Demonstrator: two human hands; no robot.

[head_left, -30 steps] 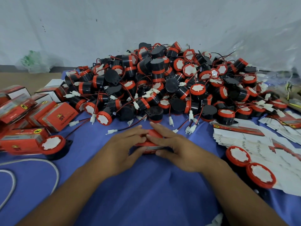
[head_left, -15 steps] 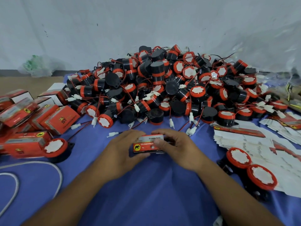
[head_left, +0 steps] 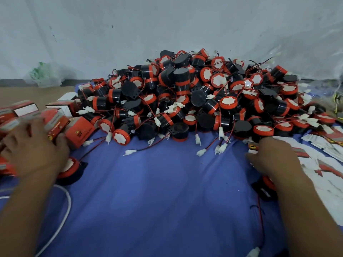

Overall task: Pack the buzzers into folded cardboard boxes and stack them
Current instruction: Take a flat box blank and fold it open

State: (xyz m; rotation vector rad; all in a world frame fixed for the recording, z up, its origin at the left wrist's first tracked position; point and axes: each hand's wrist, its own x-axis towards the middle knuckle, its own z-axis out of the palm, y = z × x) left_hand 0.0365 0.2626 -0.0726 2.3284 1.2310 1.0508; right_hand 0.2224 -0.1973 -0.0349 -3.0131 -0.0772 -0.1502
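Observation:
A big heap of black and red buzzers (head_left: 185, 97) with red wires and white plugs fills the back of the blue cloth (head_left: 157, 191). My left hand (head_left: 35, 151) is out at the left among the packed red boxes (head_left: 79, 132) and grips one blurred red box (head_left: 54, 125) there. My right hand (head_left: 274, 156) lies on the stack of flat cardboard blanks (head_left: 319, 164) at the right, fingertips touching the top red blank (head_left: 253, 146). One loose buzzer (head_left: 69, 171) sits beside my left wrist. Another buzzer (head_left: 266, 186) is partly hidden under my right forearm.
A white cable (head_left: 67, 203) curves over the cloth at the lower left. A crumpled plastic bag (head_left: 44, 75) lies by the white wall at the back left. Clear plastic wrap (head_left: 334, 89) sits at the far right. A loose white plug (head_left: 253, 252) lies at the bottom edge.
Both hands left the middle, where they held a red box together. The left hand carried the box left to the packed boxes; the right hand moved right onto the flat blanks.

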